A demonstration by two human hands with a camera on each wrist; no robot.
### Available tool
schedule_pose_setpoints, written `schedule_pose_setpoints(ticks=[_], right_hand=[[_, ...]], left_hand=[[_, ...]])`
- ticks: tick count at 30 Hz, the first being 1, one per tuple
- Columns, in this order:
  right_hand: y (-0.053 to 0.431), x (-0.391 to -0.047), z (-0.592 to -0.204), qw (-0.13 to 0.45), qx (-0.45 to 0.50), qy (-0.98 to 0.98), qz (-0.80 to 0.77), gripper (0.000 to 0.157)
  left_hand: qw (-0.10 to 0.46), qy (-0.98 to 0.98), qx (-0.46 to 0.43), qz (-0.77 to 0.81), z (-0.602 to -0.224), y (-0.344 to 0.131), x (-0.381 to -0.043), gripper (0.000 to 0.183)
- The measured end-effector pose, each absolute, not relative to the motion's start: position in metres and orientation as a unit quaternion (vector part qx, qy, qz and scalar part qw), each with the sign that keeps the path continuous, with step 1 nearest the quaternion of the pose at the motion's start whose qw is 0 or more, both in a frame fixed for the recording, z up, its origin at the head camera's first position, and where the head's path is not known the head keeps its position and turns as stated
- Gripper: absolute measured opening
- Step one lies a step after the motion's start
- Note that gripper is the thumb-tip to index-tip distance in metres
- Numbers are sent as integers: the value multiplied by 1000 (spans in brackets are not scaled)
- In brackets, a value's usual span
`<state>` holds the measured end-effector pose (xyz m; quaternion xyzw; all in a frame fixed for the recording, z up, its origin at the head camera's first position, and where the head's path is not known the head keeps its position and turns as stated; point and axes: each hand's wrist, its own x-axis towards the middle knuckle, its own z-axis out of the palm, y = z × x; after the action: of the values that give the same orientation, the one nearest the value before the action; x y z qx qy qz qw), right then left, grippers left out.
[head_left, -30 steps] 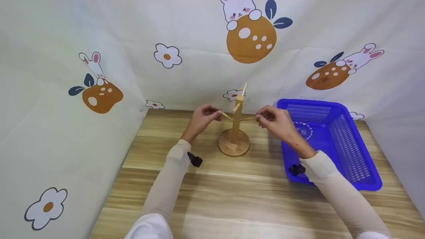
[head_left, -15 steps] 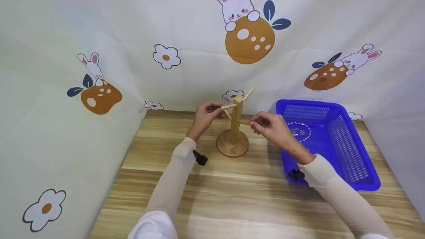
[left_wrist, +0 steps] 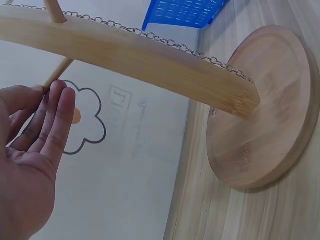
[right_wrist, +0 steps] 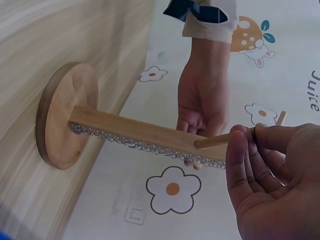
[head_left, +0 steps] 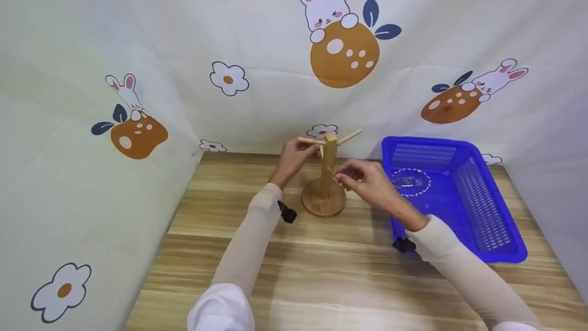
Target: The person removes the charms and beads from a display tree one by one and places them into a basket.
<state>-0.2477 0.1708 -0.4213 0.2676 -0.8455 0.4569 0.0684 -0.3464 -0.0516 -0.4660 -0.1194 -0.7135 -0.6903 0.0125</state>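
A wooden jewelry stand (head_left: 327, 168) stands upright on its round base (head_left: 312, 202). Pegs stick out from its post at different heights. My left hand (head_left: 293, 158) pinches a lower peg (left_wrist: 60, 71) behind the post, between thumb and fingertips in the left wrist view. To the front right, my right hand (head_left: 370, 183) pinches another peg (right_wrist: 216, 140), clearest in the right wrist view. Down one side of the post runs a silver chain (left_wrist: 172, 45), also visible as shiny links (right_wrist: 142, 145) in the right wrist view; its upper end is out of sight.
To the right is a blue plastic basket (head_left: 498, 207) with a beaded white necklace (head_left: 429, 184) and some small bits inside. A wood-grain table (head_left: 321, 276) carries everything. Printed cloth (head_left: 266, 110) closes off the back and sides.
The stand has turned on the spot, clockwise from above: its front upper peg swung left, its back one right. My left hand moved rightward and back, my right hand leftward and nearer.
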Motion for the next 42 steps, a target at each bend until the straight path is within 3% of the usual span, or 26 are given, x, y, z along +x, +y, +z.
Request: schedule_pose_setpoints(ticks=[24, 29, 35, 42], right_hand=[[159, -246, -426, 75, 269, -834, 477, 8], [162, -250, -423, 85, 235, -822, 511, 9], [166, -258, -420, 102, 177, -799, 565, 8], [168, -267, -422, 97, 132, -788, 593, 14]], left_hand=[[16, -707, -160, -688, -468, -34, -353, 25], [25, -699, -156, -698, -466, -41, -349, 28], [40, -677, -131, -723, -453, -58, -342, 20], [90, -652, -180, -731, -433, -81, -331, 17]])
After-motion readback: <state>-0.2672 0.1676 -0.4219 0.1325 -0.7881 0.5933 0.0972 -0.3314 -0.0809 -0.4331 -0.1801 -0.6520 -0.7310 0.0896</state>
